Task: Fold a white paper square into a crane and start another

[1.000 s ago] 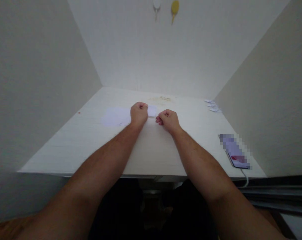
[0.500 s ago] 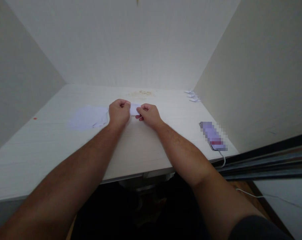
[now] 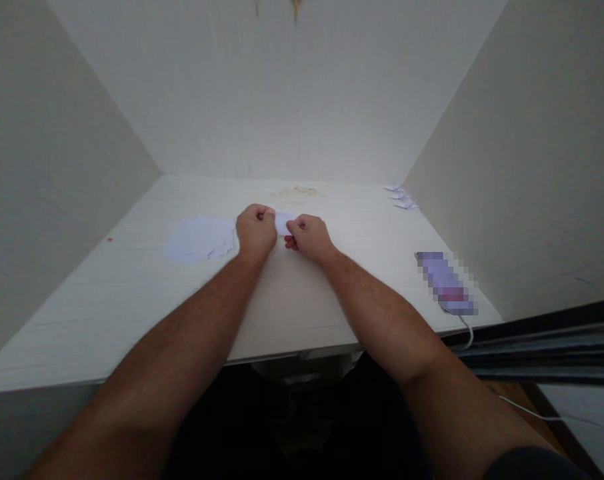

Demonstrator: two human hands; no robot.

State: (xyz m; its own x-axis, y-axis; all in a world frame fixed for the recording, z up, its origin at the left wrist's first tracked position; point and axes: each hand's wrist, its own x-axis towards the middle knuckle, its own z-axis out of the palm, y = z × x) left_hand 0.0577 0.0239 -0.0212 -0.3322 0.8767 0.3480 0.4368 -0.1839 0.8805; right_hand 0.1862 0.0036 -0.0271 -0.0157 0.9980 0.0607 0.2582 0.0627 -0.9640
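Observation:
Between my two hands is a small piece of white paper, pinched from both sides just above the desk. My left hand closes its thumb and fingers on the left edge. The right edge lies in the pinch of my right hand, whose lower fingers curl beneath. Some of the paper is hidden behind the fingers. Left of my left hand, a spread stack of white paper sheets lies flat on the desk.
Several folded paper pieces sit in the far right corner of the white desk. A blurred-out phone with a white cable lies near the right edge. Walls enclose the back and both sides.
The whole scene has shifted right and slightly down as the head view turned. Both hands keep their pinch on the paper, with the right fingers moved only slightly.

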